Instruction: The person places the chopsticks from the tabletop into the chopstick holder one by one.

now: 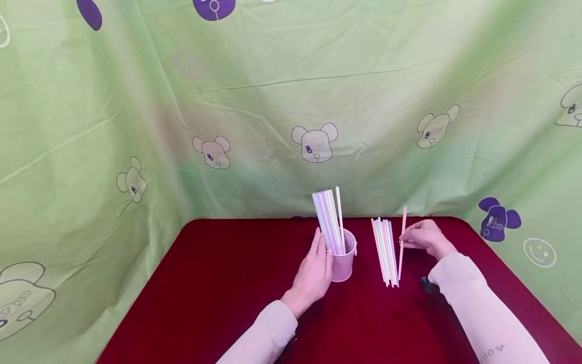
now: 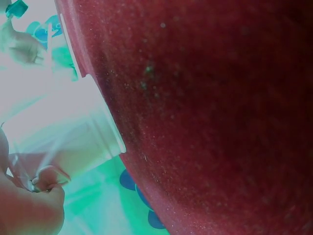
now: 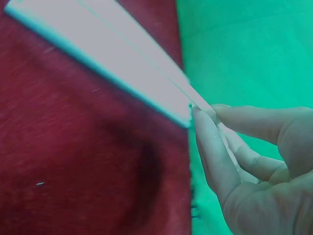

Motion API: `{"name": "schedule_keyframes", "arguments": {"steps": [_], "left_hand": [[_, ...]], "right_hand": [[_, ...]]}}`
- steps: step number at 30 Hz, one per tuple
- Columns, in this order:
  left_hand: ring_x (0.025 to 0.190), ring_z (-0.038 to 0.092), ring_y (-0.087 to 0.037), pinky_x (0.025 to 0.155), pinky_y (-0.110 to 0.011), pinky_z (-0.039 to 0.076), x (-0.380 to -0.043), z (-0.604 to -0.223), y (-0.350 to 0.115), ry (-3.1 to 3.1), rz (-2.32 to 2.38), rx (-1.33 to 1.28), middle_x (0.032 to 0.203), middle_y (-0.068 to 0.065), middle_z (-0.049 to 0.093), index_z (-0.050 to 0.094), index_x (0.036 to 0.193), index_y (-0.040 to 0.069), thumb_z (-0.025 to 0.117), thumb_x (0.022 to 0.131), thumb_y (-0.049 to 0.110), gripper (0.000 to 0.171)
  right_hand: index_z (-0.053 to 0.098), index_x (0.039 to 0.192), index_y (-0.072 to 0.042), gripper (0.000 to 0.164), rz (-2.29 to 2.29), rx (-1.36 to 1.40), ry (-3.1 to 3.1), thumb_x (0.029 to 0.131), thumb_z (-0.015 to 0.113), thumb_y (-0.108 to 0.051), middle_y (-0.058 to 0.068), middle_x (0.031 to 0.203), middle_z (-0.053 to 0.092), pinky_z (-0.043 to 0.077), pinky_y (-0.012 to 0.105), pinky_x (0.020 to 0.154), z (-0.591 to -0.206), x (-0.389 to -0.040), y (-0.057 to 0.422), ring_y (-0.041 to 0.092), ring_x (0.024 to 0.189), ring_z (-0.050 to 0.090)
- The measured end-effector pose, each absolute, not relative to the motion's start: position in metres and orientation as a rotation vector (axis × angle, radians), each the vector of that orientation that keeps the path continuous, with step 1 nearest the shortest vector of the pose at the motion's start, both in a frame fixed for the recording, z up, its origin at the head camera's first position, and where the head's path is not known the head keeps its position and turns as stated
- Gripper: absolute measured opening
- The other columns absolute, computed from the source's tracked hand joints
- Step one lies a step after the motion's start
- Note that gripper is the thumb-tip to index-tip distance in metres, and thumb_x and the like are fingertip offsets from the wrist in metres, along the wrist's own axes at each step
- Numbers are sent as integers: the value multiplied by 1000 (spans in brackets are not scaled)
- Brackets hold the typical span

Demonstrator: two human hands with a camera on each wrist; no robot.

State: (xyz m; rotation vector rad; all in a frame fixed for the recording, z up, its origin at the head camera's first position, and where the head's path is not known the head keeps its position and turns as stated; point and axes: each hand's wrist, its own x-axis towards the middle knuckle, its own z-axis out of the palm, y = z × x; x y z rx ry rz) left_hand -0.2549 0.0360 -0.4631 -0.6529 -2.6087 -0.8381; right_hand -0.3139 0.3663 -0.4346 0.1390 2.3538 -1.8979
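Note:
A small pink bucket (image 1: 343, 268) stands upright on the red cloth, with several pastel straws (image 1: 328, 222) leaning to the left inside it. My left hand (image 1: 311, 270) holds the bucket from its left side; in the left wrist view a digit lies by the ear of the bucket (image 2: 73, 127). To the right, my right hand (image 1: 426, 237) pinches one pink straw (image 1: 403, 227) between thumb and fingertips, its upper end raised. Beside that straw lies a row of loose pastel straws (image 1: 384, 253). The right wrist view shows the pinch closely, though the straws are overexposed.
A red cloth (image 1: 218, 293) covers the table. Green fabric (image 1: 254, 101) printed with bear faces hangs behind and at both sides, close to the table's back edge. A small dark object (image 1: 428, 285) is partly visible under the right sleeve.

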Motion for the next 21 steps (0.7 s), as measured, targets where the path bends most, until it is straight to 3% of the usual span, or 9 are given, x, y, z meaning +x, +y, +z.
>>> {"name": "schedule_keyframes", "arguments": {"steps": [7, 12, 21], "left_hand": [[131, 39, -21, 100, -33, 41, -255, -464, 36, -2596, -841, -669, 157, -8, 8, 20, 149, 3, 27, 103, 32, 55], [132, 37, -21, 102, -32, 39, -255, -464, 35, -2600, -835, -670, 157, -6, 6, 20, 149, 3, 26, 103, 34, 56], [133, 35, -20, 102, -32, 38, -255, -463, 35, -2599, -840, -670, 157, -7, 7, 20, 149, 3, 26, 103, 34, 56]], "right_hand": [[40, 114, 27, 33, -2034, 56, 2335, 92, 48, 5, 2, 75, 66, 55, 31, 75, -413, -315, 361, 14, 74, 67], [38, 118, 26, 36, -2175, -13, 2345, 92, 51, 3, -2, 75, 67, 54, 29, 76, -393, -312, 345, 11, 74, 68], [47, 109, 23, 33, -2480, -173, 2310, 86, 63, 5, 12, 77, 69, 54, 33, 72, -355, -308, 307, 21, 70, 70]]}}
